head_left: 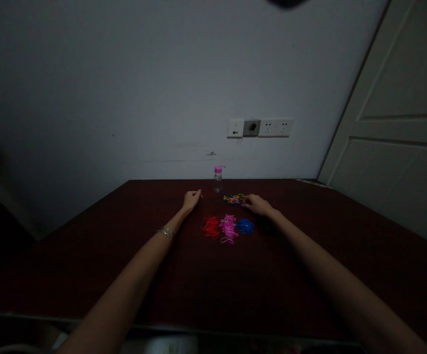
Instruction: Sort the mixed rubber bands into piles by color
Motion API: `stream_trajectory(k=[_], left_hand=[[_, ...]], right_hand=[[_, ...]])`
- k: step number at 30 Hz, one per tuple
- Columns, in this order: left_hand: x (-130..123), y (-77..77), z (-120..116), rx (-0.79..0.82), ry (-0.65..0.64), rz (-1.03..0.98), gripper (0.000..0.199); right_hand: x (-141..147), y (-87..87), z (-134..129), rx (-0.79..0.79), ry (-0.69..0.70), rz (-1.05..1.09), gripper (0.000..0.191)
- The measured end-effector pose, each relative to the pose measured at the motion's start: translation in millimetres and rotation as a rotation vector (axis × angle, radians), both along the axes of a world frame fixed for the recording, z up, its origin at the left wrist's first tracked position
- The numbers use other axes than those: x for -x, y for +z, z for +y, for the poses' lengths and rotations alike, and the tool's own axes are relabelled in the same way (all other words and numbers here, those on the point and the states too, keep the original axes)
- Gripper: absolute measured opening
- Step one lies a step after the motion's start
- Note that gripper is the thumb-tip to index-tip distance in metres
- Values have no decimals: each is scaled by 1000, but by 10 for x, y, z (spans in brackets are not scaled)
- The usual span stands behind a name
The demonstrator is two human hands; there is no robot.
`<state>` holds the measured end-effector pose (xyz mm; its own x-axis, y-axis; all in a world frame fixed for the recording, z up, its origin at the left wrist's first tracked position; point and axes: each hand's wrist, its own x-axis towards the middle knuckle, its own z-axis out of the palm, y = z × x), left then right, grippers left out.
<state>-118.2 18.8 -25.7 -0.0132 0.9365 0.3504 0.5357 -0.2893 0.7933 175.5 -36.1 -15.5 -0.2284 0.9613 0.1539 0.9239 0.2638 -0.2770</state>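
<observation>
Red loops (211,226), pink loops (228,227) and blue loops (245,226) lie in three piles side by side on the dark red table (125,275). Behind them is a smaller pile of mixed colours (234,198). My right hand (257,204) touches the right edge of this mixed pile with its fingertips; whether a piece is between them is too small to tell. My left hand (192,199) rests on the table left of the piles, its fingers loosely curled and partly hidden.
A clear bottle with a pink cap (218,179) stands behind the mixed pile, near the wall. Sockets (274,128) are on the wall above the table. A white door (401,132) stands at the right.
</observation>
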Motion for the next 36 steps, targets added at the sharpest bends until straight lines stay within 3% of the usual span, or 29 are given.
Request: stream_trajectory(k=[9,17,27,36], left_hand=[[13,-29,28,4,1,-4,44],[16,-45,56,-12,-10,13,45],[1,16,-26,-5,-2,22,45],[-4,29,-39,13,17,56,44]], right_hand=[[-44,-55,31,-92,22,36,14],[-135,32,-42,-146,63,330,20],[-183,106,-385,-40,122,636,34],[-185,151,-575,86,244,499,30]])
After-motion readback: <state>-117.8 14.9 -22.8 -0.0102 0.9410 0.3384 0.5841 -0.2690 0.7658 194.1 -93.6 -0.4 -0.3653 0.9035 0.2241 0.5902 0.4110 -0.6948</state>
